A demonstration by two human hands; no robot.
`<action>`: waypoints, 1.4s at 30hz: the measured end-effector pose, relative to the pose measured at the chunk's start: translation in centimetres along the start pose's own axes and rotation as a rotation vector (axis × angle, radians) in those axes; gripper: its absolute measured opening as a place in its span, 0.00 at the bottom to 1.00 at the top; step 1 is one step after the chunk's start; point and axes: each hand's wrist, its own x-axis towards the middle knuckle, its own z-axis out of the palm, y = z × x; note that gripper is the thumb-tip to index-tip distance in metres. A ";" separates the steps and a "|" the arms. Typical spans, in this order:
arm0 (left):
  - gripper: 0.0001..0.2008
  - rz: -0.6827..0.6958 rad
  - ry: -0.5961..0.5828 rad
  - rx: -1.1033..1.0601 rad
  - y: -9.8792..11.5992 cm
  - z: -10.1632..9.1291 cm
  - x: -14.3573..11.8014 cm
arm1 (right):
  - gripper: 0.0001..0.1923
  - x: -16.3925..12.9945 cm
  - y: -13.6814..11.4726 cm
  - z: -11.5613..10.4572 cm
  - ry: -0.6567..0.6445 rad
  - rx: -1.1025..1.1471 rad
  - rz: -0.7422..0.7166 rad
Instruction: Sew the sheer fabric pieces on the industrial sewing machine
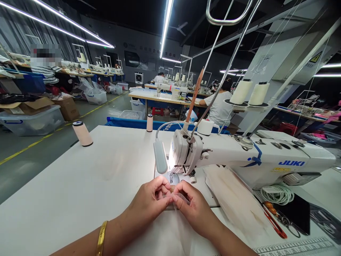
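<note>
Both my hands meet just in front of the needle of a white sewing machine [223,153]. Thumb and fingers of my left hand [154,197] pinch a sheer pale fabric [181,231] from the left. My right hand [193,204] pinches the same fabric close beside it, fingertips almost touching. The fabric hangs down between my wrists toward the table's front edge. Right behind my fingers is the presser foot [171,177], lit by the machine's lamp [160,156]. Part of the fabric's edge is hidden by my fingers.
Pale thread cones [83,134] stand on the white table [106,177]. Under the machine arm lies a stack of sheer fabric [234,195]. Farther right are a coiled cable [277,195], orange-handled snips [275,222], a black phone [295,211] and a clear ruler [298,245]. Other people sit at machines beyond.
</note>
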 end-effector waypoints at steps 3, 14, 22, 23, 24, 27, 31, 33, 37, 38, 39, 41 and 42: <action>0.16 -0.055 -0.076 -0.058 0.3 0.1 0.1 | 0.12 -0.1 0.0 0.1 0.012 -0.037 -0.012; 0.14 0.028 -0.004 0.362 0.3 0.1 0.6 | 0.09 0.2 1.2 0.6 0.108 -0.215 -0.018; 0.03 0.390 0.181 0.802 -2.0 0.7 1.4 | 0.07 1.8 2.2 1.5 0.152 -0.535 -0.031; 0.06 0.507 0.203 0.825 -2.3 0.7 1.5 | 0.06 1.8 2.3 1.5 0.171 -0.553 -0.033; 0.10 0.616 0.212 0.846 -2.6 0.8 1.6 | 0.06 1.8 2.5 1.5 0.190 -0.572 -0.045; 0.17 0.805 0.220 0.901 -3.0 0.7 1.8 | 0.06 1.4 3.0 1.4 0.243 -0.628 -0.129; 0.17 0.836 0.240 0.943 -2.9 0.5 1.9 | 0.09 0.8 3.3 1.1 0.245 -0.675 -0.261; 0.17 0.839 0.242 0.948 -3.0 0.4 1.8 | 0.12 0.6 3.4 0.9 0.217 -0.707 -0.314; 0.16 0.812 0.212 0.939 -3.0 0.2 1.6 | 0.17 0.6 3.7 0.6 0.222 -0.775 -0.364; 0.15 0.793 0.200 0.938 -3.0 0.2 1.5 | 0.18 0.7 3.9 0.6 0.231 -0.790 -0.370; 0.14 0.771 0.184 0.937 -2.9 0.1 1.5 | 0.18 0.8 4.0 0.5 0.239 -0.806 -0.377; 0.11 0.722 0.152 0.936 -2.7 -0.1 1.3 | 0.18 1.0 4.3 0.4 0.252 -0.837 -0.394; 0.10 0.700 0.135 0.933 -2.5 -0.2 1.3 | 0.17 1.1 4.3 0.3 0.255 -0.850 -0.400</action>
